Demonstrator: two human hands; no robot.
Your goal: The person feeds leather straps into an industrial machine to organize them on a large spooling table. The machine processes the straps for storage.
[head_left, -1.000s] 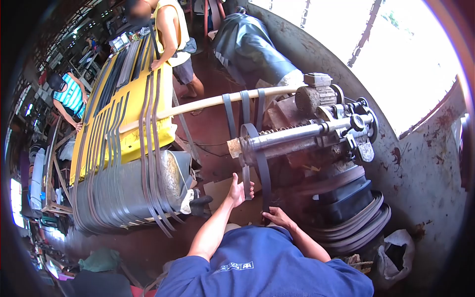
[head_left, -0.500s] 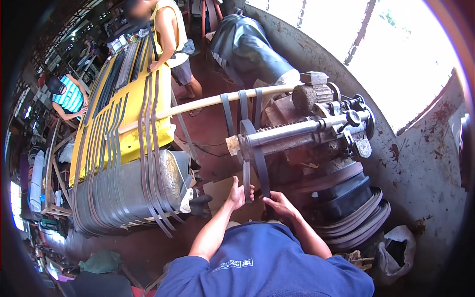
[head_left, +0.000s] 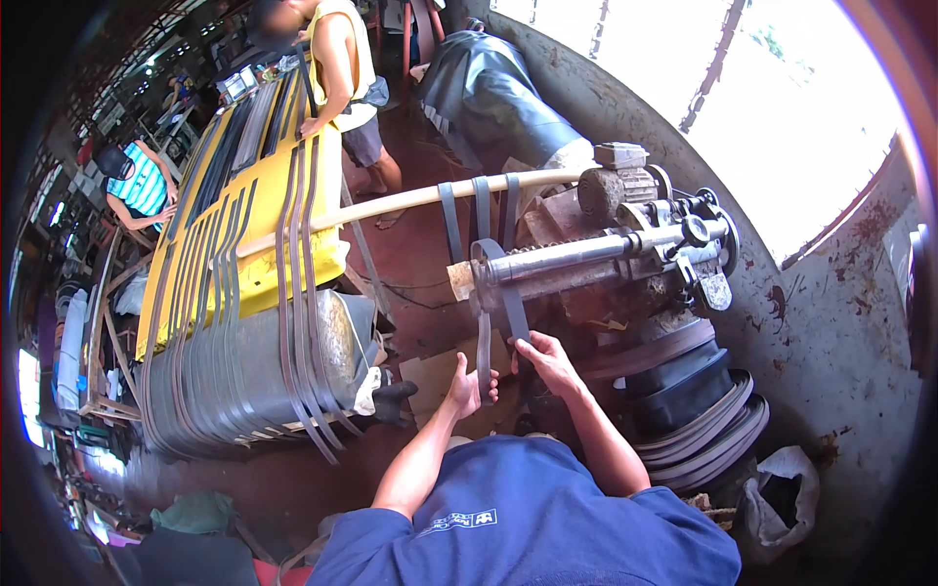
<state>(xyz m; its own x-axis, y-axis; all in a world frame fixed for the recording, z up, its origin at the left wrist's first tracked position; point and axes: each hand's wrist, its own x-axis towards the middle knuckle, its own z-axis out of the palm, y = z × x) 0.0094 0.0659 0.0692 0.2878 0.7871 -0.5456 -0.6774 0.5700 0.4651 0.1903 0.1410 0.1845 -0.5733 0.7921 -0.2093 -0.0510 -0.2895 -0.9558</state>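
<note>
A dark rubber band [head_left: 500, 283] hangs looped over the metal roller [head_left: 562, 259] of a worn machine [head_left: 645, 244]. My left hand [head_left: 467, 383] grips the band's left hanging strand just below the roller. My right hand [head_left: 547, 361] holds the right strand a little higher, close under the roller. Both strands run down between my hands. My blue shirt fills the bottom of the view and hides the band's lower end.
Several rubber bands [head_left: 293, 244] drape over a yellow table [head_left: 249, 264] and a wooden pole [head_left: 410, 203] on the left. A person in a yellow top [head_left: 337, 68] stands beyond it; a person in stripes [head_left: 137, 190] bends at far left. Stacked bands [head_left: 699, 430] lie under the machine by the wall [head_left: 831, 342].
My right hand has climbed up the band's right strand toward the roller. My left hand has stayed in nearly the same place on the left strand.
</note>
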